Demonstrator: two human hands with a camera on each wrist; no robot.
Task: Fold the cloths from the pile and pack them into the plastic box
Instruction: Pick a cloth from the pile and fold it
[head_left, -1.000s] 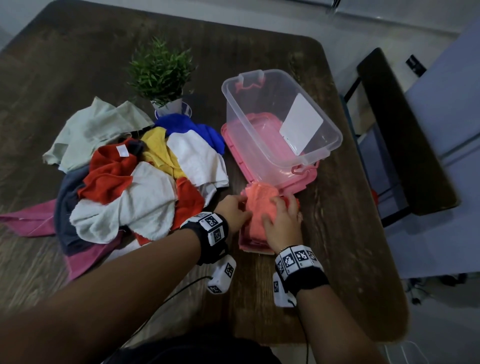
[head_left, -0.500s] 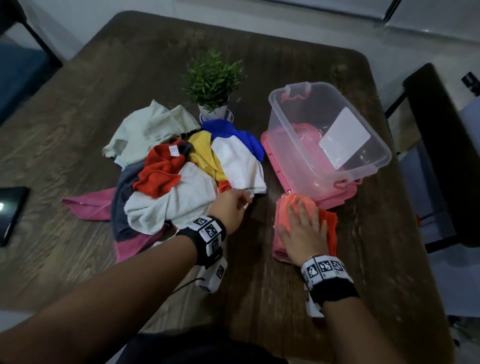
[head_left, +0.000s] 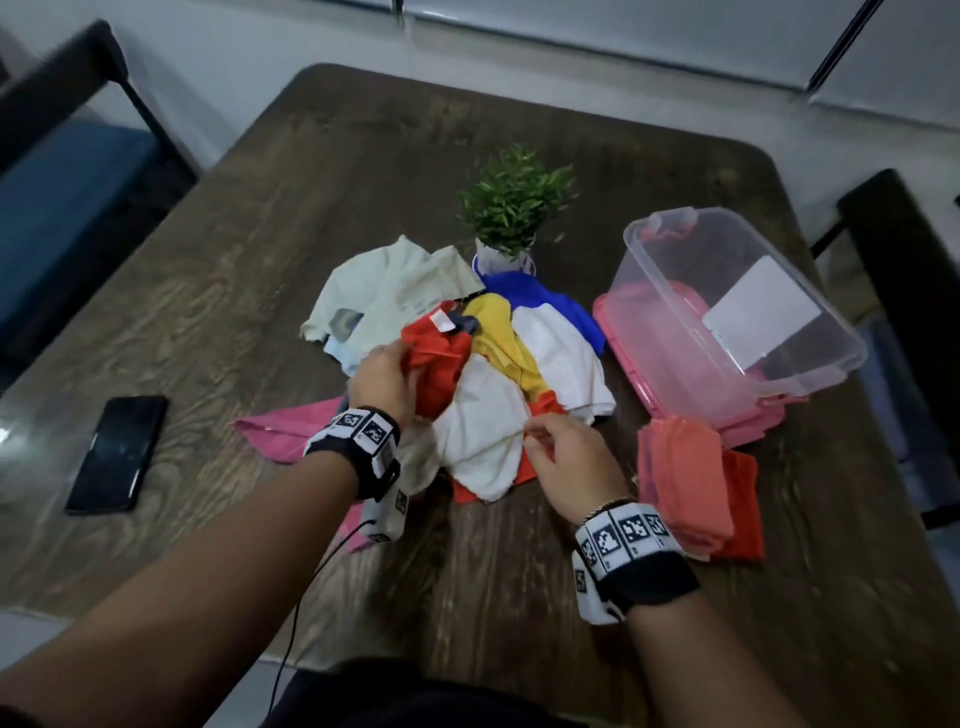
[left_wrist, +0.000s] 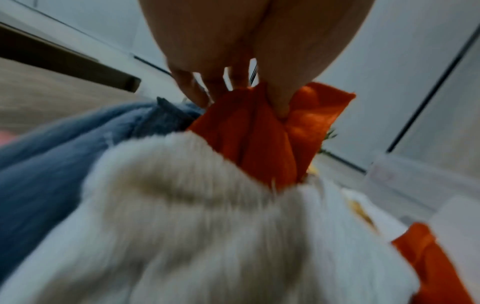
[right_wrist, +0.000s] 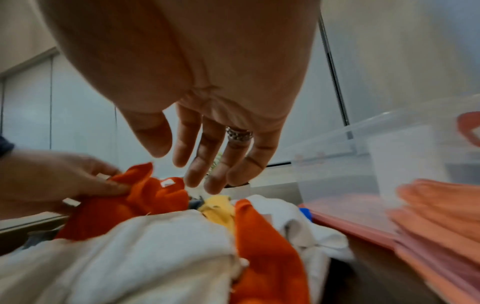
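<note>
At centre frame, the left hand (head_left: 387, 376) now pinches the orange-red cloth (head_left: 436, 358) at the top of the pile (head_left: 483, 374), thumb and fingers clamped on a bunched fold; half a second earlier it rested at the pile's near edge. The right hand (head_left: 566, 457) has left the folded salmon cloths (head_left: 691, 483), which it was pressing flat, and now hovers over the white cloth (head_left: 483, 431), fingers apart and loosely extended, holding nothing. Judged from this, one fold is complete and the next cloth is being drawn out. The folded stack lies at right of centre, touching the pink lid (head_left: 644, 374) on which the clear plastic box (head_left: 737, 312) stands; the box appears to hold no cloths yet, so packing remains. The dark wood-grain tabletop (head_left: 260, 249) also carries a small potted plant (head_left: 514, 208) behind the pile and a black phone (head_left: 117, 452) at left. Dark chairs stand at the left and right frame edges, and a pale wall runs along the top
</note>
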